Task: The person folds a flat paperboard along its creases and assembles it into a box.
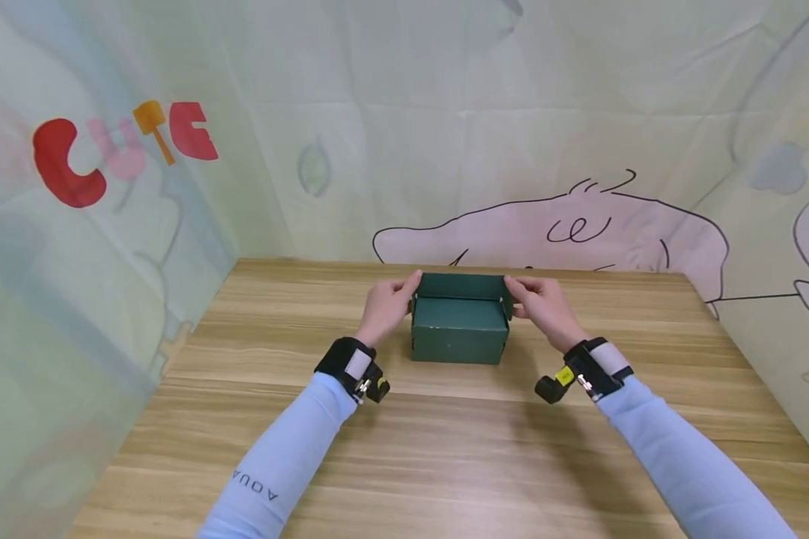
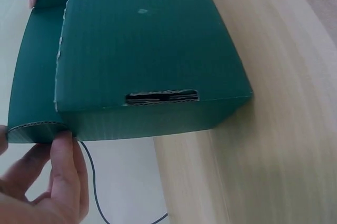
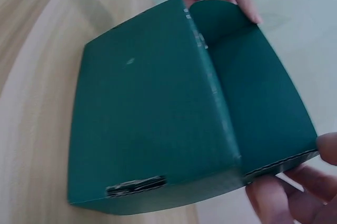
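A dark green cardboard box (image 1: 457,346) sits on the table, with a worn top front edge and small cut slots at its sides. Behind its top, a raised lid panel (image 1: 464,286) with rounded side flaps stands up. My left hand (image 1: 387,305) pinches the lid's left end between thumb and fingers; the left wrist view shows its fingertips (image 2: 62,155) under the flap. At the other end, my right hand (image 1: 546,308) pinches the right flap, thumb above and fingers (image 3: 268,197) beneath it in the right wrist view. The deeper inside of the box is hidden.
The wood-grain table (image 1: 404,457) extends around the box on every side. A printed cloth backdrop (image 1: 445,150) with cartoon drawings and coloured letters hangs behind and along both sides. Each wrist wears a black strap with a small camera (image 1: 554,385).
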{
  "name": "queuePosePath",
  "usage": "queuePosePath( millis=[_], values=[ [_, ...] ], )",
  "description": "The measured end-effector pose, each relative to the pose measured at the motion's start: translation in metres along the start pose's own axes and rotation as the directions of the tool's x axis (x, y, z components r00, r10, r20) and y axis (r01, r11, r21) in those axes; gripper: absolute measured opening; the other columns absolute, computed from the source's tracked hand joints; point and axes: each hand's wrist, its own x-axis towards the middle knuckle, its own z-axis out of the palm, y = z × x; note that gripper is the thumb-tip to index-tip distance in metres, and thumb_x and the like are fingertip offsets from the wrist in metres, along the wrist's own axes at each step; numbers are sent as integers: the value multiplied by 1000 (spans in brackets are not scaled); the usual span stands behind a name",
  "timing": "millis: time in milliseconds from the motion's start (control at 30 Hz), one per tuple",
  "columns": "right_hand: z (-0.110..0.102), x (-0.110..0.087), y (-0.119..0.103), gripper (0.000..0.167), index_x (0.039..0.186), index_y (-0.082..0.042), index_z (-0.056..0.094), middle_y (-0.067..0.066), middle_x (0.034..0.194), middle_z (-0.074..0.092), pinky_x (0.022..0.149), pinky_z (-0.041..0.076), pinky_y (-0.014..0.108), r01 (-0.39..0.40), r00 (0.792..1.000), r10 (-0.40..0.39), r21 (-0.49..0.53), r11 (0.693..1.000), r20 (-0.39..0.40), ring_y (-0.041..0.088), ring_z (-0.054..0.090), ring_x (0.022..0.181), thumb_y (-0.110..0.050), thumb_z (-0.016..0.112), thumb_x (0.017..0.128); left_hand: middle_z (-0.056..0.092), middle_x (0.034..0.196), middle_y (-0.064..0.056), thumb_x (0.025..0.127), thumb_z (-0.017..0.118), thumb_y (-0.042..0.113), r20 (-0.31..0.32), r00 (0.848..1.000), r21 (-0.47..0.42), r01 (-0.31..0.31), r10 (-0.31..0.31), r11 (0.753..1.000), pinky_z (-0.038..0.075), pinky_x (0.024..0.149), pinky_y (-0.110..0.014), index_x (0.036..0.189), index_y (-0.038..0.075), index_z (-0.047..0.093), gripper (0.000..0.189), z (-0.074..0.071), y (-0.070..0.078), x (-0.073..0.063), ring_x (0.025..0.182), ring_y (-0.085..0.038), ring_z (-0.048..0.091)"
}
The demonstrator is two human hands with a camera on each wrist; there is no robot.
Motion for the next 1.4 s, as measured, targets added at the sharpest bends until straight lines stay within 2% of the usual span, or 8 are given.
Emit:
queuePosePath(
  millis=[167, 400, 600, 833, 1000, 1100, 1233, 1400],
  values=[
    [-1, 1, -7, 62, 141, 5, 45, 24, 140, 47, 91, 50, 32, -36, 999, 35, 36, 999, 29, 37, 50, 124, -43, 43, 102, 65, 91, -8, 97, 47, 55, -4, 1000, -7, 15, -15, 1000, 44, 66, -25, 101, 6, 72, 55, -1, 2, 1, 82, -24, 65],
    [1, 0, -10, 57, 141, 5, 44, 25, 138, 47, 89, 51, 34, -65, 998, 64, 63, 996, 4, 36, 50, 119, -37, 45, 102, 57, 76, -10, 98, 46, 53, 13, 1000, -18, -10, 11, 1000, 34, 58, -26, 76, 3, 60, 56, -1, 3, -1, 72, -26, 58],
    [4, -2, -7, 54, 137, 5, 49, 25, 131, 52, 87, 52, 35, -15, 1000, 15, -2, 1000, -26, 34, 54, 115, -36, 46, 102, 47, 65, -2, 99, 45, 51, 17, 999, -6, -43, 43, 999, 31, 55, -26, 78, -6, 56, 62, -1, 1, -2, 63, -16, 48],
    [8, -4, 1, 47, 131, 5, 56, 23, 115, 59, 83, 55, 38, 72, 994, -79, -91, 993, -71, 31, 61, 100, -31, 47, 102, 46, 64, -1, 100, 46, 48, 10, 995, 23, -95, 95, 995, 35, 59, -26, 77, -4, 58, 58, -1, -2, -3, 69, -23, 54],
    [10, -6, 5, 43, 128, 5, 58, 24, 113, 63, 78, 57, 32, 126, 985, -142, -158, 979, -94, 32, 65, 97, -28, 49, 102, 49, 70, -3, 101, 46, 42, 14, 987, 26, -158, 158, 987, 47, 70, -29, 81, 3, 64, 47, 0, -7, -5, 82, -23, 62],
    [11, -7, 8, 41, 126, 5, 60, 23, 112, 65, 77, 58, 33, 148, 979, -172, -195, 969, -108, 32, 67, 93, -26, 50, 102, 61, 86, -7, 102, 47, 38, 4, 980, 36, -200, 200, 979, 51, 81, -34, 100, 5, 72, 42, 1, -11, -5, 93, -23, 63],
    [12, -7, 15, 39, 123, 4, 62, 22, 112, 67, 77, 58, 36, 215, 962, -246, -227, 950, -118, 32, 68, 95, -26, 50, 102, 65, 108, -12, 102, 47, 34, -16, 968, 65, -250, 252, 966, 51, 86, -37, 118, 5, 69, 40, 3, -17, -6, 99, -24, 61],
    [15, -8, 26, 34, 121, -1, 65, 19, 120, 66, 84, 55, 46, 315, 928, -350, -232, 920, -129, 33, 64, 108, -25, 52, 101, 60, 107, -12, 102, 48, 30, -12, 956, 60, -290, 292, 955, 51, 89, -36, 120, 3, 67, 38, 6, -24, -8, 100, -23, 58]
  ],
)
